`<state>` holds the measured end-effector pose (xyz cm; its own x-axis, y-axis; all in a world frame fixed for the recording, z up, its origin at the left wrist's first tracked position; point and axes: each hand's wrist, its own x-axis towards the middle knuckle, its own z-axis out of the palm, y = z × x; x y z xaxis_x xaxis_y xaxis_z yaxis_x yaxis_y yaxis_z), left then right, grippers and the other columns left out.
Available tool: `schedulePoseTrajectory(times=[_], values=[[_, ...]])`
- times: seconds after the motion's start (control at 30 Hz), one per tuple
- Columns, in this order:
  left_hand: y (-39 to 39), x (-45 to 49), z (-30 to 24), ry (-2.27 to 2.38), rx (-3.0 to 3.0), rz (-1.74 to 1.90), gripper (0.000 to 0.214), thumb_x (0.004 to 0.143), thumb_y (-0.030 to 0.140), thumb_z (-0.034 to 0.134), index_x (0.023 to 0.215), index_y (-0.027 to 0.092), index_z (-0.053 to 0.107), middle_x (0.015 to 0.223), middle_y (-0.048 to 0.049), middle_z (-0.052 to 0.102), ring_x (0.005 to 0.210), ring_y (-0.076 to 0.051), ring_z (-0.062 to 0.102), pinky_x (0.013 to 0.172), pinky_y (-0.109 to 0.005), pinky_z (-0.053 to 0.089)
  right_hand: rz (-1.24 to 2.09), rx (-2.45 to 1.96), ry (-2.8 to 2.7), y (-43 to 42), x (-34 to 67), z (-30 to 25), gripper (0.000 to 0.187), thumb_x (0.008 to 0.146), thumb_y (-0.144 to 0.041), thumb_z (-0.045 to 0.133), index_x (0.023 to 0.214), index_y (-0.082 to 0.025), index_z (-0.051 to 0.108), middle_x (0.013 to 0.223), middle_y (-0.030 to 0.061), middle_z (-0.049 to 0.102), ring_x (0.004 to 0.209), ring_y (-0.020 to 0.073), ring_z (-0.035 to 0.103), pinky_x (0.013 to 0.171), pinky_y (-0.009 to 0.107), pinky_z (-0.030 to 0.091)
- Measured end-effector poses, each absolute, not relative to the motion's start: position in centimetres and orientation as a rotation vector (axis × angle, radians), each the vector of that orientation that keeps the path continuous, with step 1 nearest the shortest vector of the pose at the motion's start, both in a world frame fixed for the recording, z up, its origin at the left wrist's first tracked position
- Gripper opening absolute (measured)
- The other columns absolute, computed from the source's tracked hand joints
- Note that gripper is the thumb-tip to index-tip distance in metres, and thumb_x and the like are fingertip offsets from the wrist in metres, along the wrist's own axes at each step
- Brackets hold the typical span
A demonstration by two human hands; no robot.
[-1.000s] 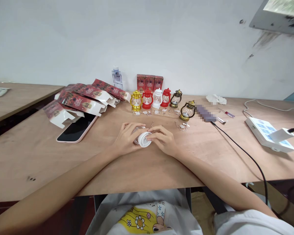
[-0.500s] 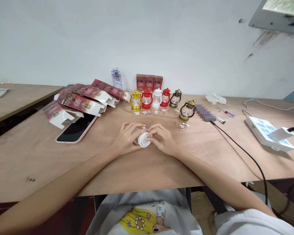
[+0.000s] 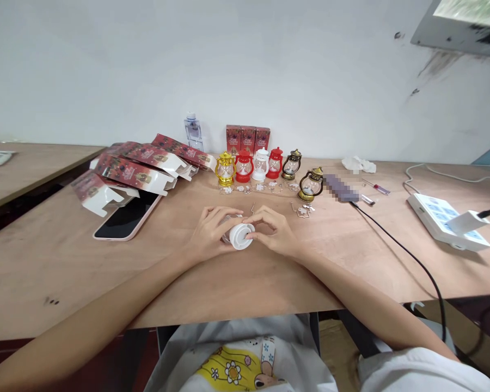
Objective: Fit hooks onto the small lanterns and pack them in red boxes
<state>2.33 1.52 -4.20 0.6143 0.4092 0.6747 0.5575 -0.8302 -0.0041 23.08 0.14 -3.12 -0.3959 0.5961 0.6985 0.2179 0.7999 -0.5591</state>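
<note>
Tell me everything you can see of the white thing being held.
The white thing has a round, plastic-looking base with a raised rim, tipped to face the camera over the table. A clear part shows behind it. The left grip holds its body; the right grip has fingers at the base. The rest is hidden.

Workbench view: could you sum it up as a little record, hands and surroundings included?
Left grip: around the clear part of a white-based piece
Right grip: touching its white base
Lanterns: six, upright; one gold, two red, one white, two dark bronze
Boxes: three red, upright behind the lanterns
Cartons: open, piled at left
Phone: partly covered by the cartons
Power strip: white, far right, adapter plugged in
</note>
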Motion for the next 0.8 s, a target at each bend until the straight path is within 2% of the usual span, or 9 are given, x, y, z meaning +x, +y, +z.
schedulePoseTrajectory(times=[0.2, 0.4, 0.67, 0.8], values=[[1.7, 2.2, -4.4, -0.753, -2.615, -1.063, 0.037, 0.082, 0.044, 0.062, 0.11, 0.021, 0.06, 0.115, -0.011, 0.066, 0.102, -0.023, 0.061, 0.084, -0.037, 0.037, 0.365, -0.576, -1.949, 0.2, 22.9, -3.7, 0.019, 0.083, -0.036, 0.064, 0.087, -0.018, 0.066, 0.077, 0.0031, 0.063, 0.071, 0.0126, 0.06, 0.067, 0.027, 0.05], [2.1, 2.0, -4.8, -0.731, -2.6, -1.052, 0.038, 0.082, 0.048, 0.061, 0.112, 0.025, 0.06, 0.113, -0.0072, 0.067, 0.101, -0.023, 0.061, 0.087, -0.037, 0.035, 0.345, -0.614, -1.958, 0.3, 22.9, -3.9, 0.021, 0.083, -0.04, 0.064, 0.08, -0.019, 0.064, 0.076, 0.0031, 0.064, 0.071, 0.0134, 0.059, 0.065, 0.027, 0.048], [2.0, 2.1, -4.5, -0.749, -2.588, -1.035, 0.035, 0.081, 0.044, 0.063, 0.109, 0.022, 0.062, 0.114, -0.0102, 0.066, 0.102, -0.023, 0.061, 0.083, -0.037, 0.036, 0.468, -0.579, -1.975, 0.6, 23.0, -3.6, 0.023, 0.079, -0.039, 0.068, 0.089, -0.018, 0.064, 0.083, 0.0043, 0.065, 0.076, 0.0141, 0.062, 0.072, 0.029, 0.052], [2.1, 1.9, -4.2, -0.829, -2.557, -1.085, 0.041, 0.081, 0.044, 0.063, 0.116, 0.022, 0.059, 0.115, -0.011, 0.065, 0.099, -0.022, 0.062, 0.084, -0.036, 0.036, 0.508, -0.804, -1.909, 1.6, 24.2, -3.6, 0.015, 0.082, -0.032, 0.066, 0.091, -0.019, 0.065, 0.088, 0.004, 0.07, 0.081, 0.0152, 0.065, 0.075, 0.029, 0.052]])
